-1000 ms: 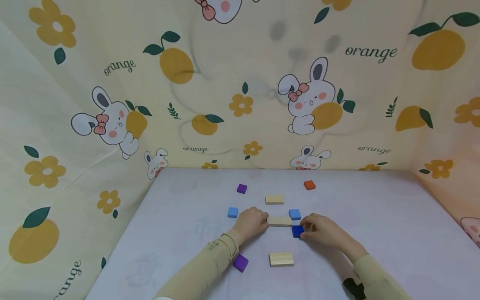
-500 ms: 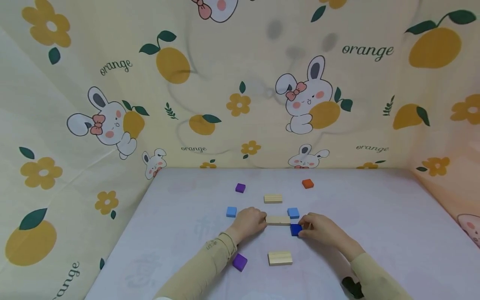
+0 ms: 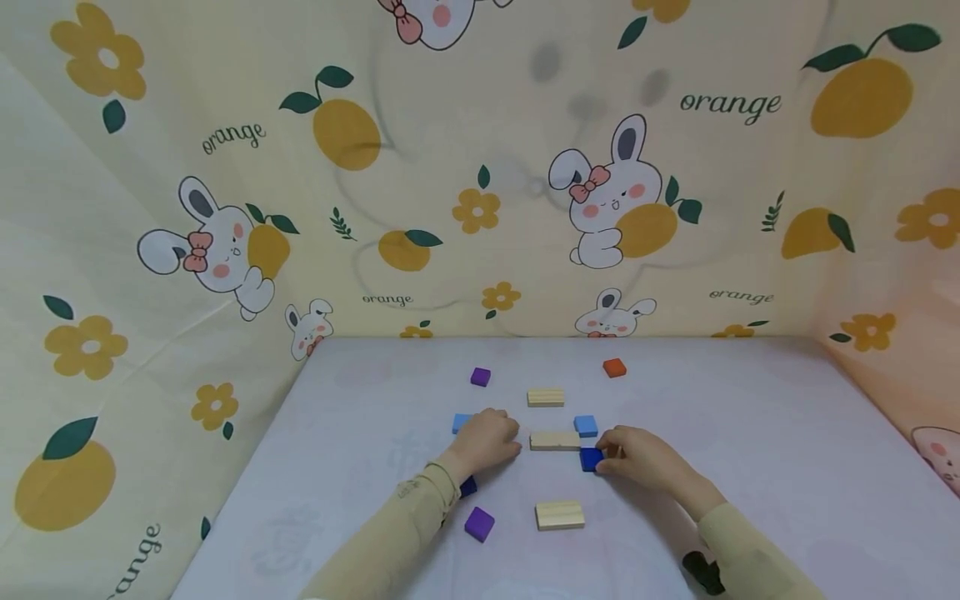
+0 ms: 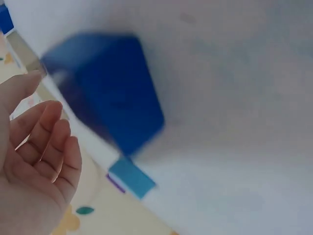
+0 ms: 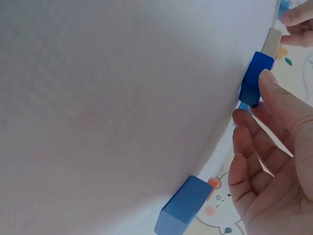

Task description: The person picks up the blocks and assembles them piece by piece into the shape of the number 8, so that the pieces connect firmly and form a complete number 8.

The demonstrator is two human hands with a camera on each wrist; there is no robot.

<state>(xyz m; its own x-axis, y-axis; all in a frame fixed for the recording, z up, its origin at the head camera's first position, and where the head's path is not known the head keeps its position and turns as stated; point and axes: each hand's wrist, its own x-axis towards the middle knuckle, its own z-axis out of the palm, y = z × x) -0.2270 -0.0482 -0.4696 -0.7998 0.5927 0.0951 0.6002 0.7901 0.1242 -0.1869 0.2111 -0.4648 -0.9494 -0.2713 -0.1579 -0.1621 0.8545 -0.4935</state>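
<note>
A pale wooden plank (image 3: pixel 554 441) lies mid-table between the hands. Just left of it is the left hand (image 3: pixel 487 440), apart from the plank, its fingers loosely bent with nothing between them. The right hand (image 3: pixel 651 458) pinches a dark blue block (image 3: pixel 591 459) by the plank's right end; the thumb shows on it in the right wrist view. A light blue block (image 3: pixel 586 426) sits just behind. Partly hidden by the left hand is another light blue block (image 3: pixel 461 423). A second dark blue block (image 4: pixel 117 93) looms large in the left wrist view, mostly under the left sleeve in the head view.
Two more wooden planks lie behind (image 3: pixel 546 398) and in front (image 3: pixel 559 516). Purple blocks stand at the back (image 3: pixel 481 377) and front left (image 3: pixel 479 524), an orange block (image 3: pixel 615 367) at the back right. Another blue block (image 5: pixel 185 205) shows in the right wrist view.
The left hand has let go of the plank's left end and moved a little left, partly covering the light blue block and uncovering a dark blue one. The right hand stays at its block.
</note>
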